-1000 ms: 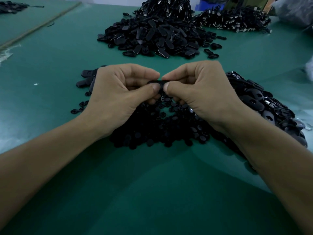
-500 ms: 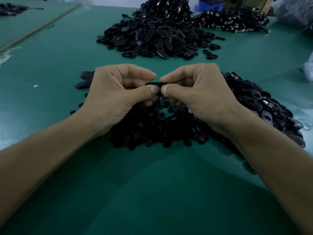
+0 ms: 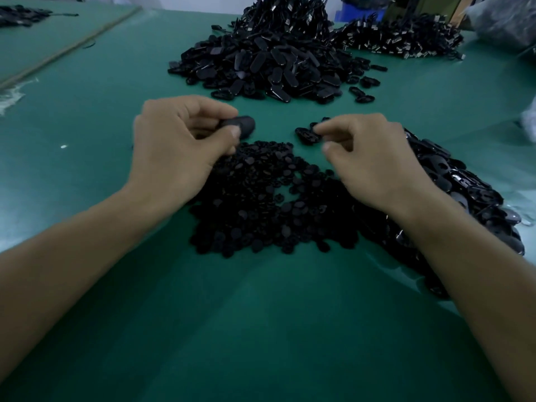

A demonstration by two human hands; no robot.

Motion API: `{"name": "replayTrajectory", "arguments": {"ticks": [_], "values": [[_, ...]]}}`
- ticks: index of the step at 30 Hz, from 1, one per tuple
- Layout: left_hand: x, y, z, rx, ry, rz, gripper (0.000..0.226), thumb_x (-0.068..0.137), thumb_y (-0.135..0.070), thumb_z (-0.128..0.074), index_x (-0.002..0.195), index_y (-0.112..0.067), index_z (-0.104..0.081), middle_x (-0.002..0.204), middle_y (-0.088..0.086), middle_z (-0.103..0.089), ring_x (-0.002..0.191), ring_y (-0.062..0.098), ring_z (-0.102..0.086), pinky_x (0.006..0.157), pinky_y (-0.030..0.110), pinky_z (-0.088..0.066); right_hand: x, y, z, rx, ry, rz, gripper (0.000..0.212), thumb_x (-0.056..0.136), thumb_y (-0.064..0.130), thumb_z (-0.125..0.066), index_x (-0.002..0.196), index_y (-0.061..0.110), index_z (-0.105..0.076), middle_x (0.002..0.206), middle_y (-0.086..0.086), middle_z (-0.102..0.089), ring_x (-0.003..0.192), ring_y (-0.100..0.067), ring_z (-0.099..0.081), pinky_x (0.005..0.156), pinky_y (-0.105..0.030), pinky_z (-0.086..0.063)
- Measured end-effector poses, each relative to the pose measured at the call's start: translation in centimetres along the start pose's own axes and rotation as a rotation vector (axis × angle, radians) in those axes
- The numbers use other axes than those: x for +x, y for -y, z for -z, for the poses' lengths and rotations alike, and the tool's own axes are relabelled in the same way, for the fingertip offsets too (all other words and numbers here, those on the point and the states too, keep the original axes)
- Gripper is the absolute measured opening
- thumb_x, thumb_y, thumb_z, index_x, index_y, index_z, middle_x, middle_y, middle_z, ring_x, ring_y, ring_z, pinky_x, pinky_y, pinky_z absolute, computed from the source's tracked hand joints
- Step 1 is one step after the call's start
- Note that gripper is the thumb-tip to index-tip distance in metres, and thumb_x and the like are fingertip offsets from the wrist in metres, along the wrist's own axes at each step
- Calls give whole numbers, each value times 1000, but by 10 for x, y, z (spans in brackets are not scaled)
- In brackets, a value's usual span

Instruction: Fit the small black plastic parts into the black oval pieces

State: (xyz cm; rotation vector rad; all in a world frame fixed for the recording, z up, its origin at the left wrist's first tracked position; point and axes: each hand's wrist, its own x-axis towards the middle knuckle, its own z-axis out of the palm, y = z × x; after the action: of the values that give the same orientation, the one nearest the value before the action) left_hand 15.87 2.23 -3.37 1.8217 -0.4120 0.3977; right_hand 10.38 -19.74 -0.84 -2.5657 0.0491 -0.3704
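My left hand (image 3: 179,152) is shut on one black oval piece (image 3: 242,125), pinched between thumb and forefinger and held just above the table. My right hand (image 3: 374,161) has curled fingers that hold nothing. Its forefinger tip touches another oval piece (image 3: 306,134) that lies on the green table (image 3: 261,329), and the thumb stays apart from it. Between and under my hands spreads a heap of small black plastic parts (image 3: 261,207). A heap of loose black oval pieces (image 3: 464,187) lies under and to the right of my right wrist.
A big mound of black oval pieces (image 3: 261,68) fills the far middle of the table, with a few strays at its right edge. Behind it to the right lies a pile of black cables with plugs (image 3: 400,39). Another dark pile (image 3: 20,14) sits far left.
My hands were together, both pinching one oval piece. They have drawn apart: the left hand keeps the piece and has moved left, the right has let go and moved right onto another piece.
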Motion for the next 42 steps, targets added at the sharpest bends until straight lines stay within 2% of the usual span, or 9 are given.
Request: {"name": "replayTrajectory", "arguments": {"ticks": [4,9,16,21,27,33,35,38,42], "values": [[9,10,11,102,-90,3,30,84,-13,-75,92,-42,-72,75,-18,-74,68,3,-73,71,17,-58,1,-14,10,-486,43,-184,37,99,15,-46,132,17,-61,134,-19,-56,125,-42,-44,106,-51,-33],[15,20,16,137,-95,28,24,83,-18,-81,99,-34,-73,83,-9,-74,65,5,-72,69,19,-57,-2,-16,10,-539,65,-247,31,96,15,-48,124,17,-64,124,-16,-63,120,-42,-48,103,-50,-31],[14,20,17,343,-94,-70,29,81,-33,-83,109,-28,-73,77,-24,-60,62,-20,-56,65,-3,-41,0,-15,11,-452,-73,-130,39,92,3,-60,120,28,-69,113,-10,-70,117,-38,-54,102,-45,-36],[18,23,18,496,-35,-39,24,84,-37,-80,104,-23,-79,75,-23,-61,63,-14,-54,64,-2,-36,1,-11,10,-231,-217,-5,31,95,3,-61,117,21,-73,112,-6,-73,108,-27,-64,100,-43,-51],[13,18,15,585,-53,-63,22,88,-45,-73,106,-32,-76,93,-5,-65,89,12,-60,76,34,-46,4,-12,7,-130,-203,8,25,98,11,-62,121,14,-72,112,-7,-72,100,-19,-67,90,-25,-51],[-2,-6,-3,471,17,-244,14,90,-40,-68,86,-29,-76,76,-13,-64,70,9,-58,66,34,-51,3,-16,10,-128,-219,-6,13,95,17,-69,105,19,-77,95,-3,-72,85,-19,-68,84,-37,-59],[-8,-12,-8,408,38,-258,13,90,-38,-70,84,-28,-76,75,-18,-65,67,4,-60,65,30,-52,3,-15,11,-88,-241,20,10,94,18,-70,101,21,-76,91,3,-70,83,-11,-66,82,-29,-58],[-14,-17,-14,291,70,-241,9,91,-34,-72,87,-27,-76,73,-17,-68,65,5,-64,62,12,-48,4,-9,12,116,-235,38,7,93,20,-71,90,26,-72,80,16,-66,73,3,-63,69,-8,-49],[-19,-16,-20,118,155,-142,23,89,-36,-75,109,-25,-74,84,-14,-73,75,2,-70,72,18,-57,3,0,8,555,-58,-45,11,94,12,-69,88,21,-66,74,4,-74,66,-4,-68,58,-16,-49]]}}
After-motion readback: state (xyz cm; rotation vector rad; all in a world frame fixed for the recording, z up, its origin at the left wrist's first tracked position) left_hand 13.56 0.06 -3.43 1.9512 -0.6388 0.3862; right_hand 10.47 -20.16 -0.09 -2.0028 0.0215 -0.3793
